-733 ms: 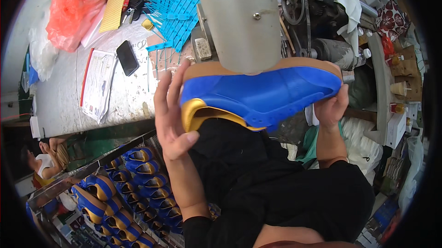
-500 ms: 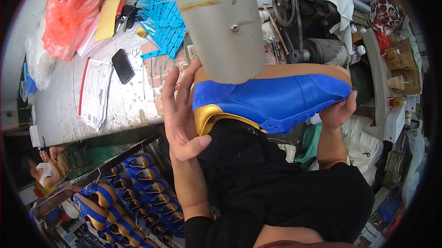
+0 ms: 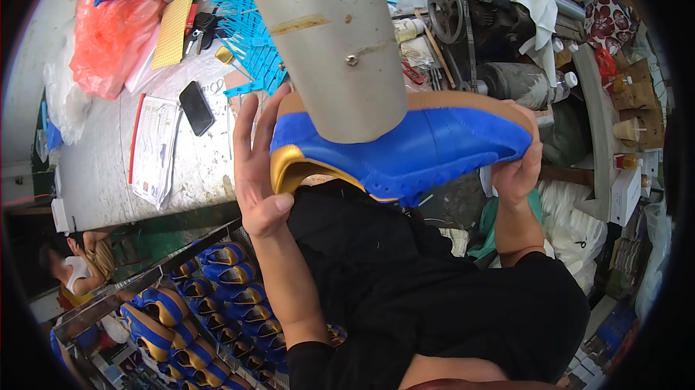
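A blue shoe with a gold heel collar and a tan sole lies on its side in the air between my hands, sole away from me. My left hand grips its heel, thumb on the gold collar and the other fingers stretched along the far side. At the toe, my right hand pinches the tip, thumb at the near side. A grey metal tube comes down from above in front of the shoe's rear half and hides part of the sole and heel side.
Left of the tube, a worktable bears a phone, papers, blue plastic ties and a red plastic bag. A motor with a pulley wheel stands back right. Below left, a rack holds several similar shoes. Another person sits far left.
Both hands have shifted left with the shoe, and its toe has tipped a little lower. The metal tube appears slightly farther left and lower across the shoe.
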`<action>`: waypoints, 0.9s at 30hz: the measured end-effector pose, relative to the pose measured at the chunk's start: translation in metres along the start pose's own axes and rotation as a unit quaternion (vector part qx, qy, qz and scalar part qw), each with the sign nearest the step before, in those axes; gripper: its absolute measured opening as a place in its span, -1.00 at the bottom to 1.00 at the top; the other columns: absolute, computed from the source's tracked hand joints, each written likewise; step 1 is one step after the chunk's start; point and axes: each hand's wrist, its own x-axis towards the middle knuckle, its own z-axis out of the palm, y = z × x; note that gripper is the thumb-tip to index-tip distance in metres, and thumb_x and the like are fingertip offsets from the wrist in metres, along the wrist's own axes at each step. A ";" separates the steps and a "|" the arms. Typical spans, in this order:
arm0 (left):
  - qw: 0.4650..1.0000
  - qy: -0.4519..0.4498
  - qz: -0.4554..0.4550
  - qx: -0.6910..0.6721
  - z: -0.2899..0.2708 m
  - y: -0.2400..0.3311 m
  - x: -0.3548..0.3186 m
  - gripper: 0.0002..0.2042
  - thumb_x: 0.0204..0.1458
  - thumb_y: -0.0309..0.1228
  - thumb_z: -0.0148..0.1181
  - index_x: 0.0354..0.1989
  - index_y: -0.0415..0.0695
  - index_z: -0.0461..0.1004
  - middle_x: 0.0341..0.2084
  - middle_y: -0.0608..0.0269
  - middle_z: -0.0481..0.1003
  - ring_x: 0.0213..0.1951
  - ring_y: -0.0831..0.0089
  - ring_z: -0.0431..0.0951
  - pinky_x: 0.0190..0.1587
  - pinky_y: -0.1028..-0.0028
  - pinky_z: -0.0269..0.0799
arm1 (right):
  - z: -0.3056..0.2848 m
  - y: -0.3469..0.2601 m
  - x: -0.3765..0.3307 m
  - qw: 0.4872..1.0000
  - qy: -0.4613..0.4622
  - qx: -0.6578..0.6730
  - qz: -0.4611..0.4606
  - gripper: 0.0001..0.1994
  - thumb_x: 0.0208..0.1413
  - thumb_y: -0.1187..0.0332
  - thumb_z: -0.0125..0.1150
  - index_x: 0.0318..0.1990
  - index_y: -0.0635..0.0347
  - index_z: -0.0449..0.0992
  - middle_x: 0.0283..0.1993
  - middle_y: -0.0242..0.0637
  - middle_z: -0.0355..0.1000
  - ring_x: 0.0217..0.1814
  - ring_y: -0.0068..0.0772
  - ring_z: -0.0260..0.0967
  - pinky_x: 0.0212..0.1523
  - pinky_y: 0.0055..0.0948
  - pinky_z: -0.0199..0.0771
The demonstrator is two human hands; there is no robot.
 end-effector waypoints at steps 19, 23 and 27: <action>0.993 -0.052 0.019 0.107 0.010 -0.020 -0.031 0.10 -0.32 -0.23 0.46 0.43 -0.31 -0.07 0.39 -0.21 0.02 0.40 0.01 0.11 0.40 0.14 0.02 | -0.014 0.017 -0.022 0.989 0.134 0.051 0.039 -0.43 0.27 -0.05 -0.29 -0.01 0.37 0.37 -0.04 -0.11 0.38 0.02 -0.31 0.35 0.10 -0.35 0.30; 0.993 0.016 -0.034 0.115 -0.011 -0.019 -0.072 0.01 -0.21 -0.11 0.45 0.38 -0.36 0.04 0.39 -0.21 0.04 0.36 0.03 0.20 0.38 0.12 0.10 | 0.010 0.025 -0.037 0.993 0.048 0.054 0.091 -0.53 0.37 0.11 -0.27 0.04 0.39 0.37 -0.10 -0.21 0.44 -0.03 -0.48 0.35 0.05 -0.47 0.30; 0.982 0.124 -0.086 0.117 -0.035 -0.017 -0.128 0.06 -0.23 -0.05 0.48 0.38 -0.37 0.02 0.36 -0.17 0.13 0.36 0.08 0.22 0.38 0.17 0.12 | 0.039 0.022 -0.037 0.978 -0.044 0.106 0.173 -0.47 0.44 0.04 -0.36 0.10 0.42 0.32 -0.04 -0.18 0.47 0.02 -0.47 0.38 0.08 -0.47 0.32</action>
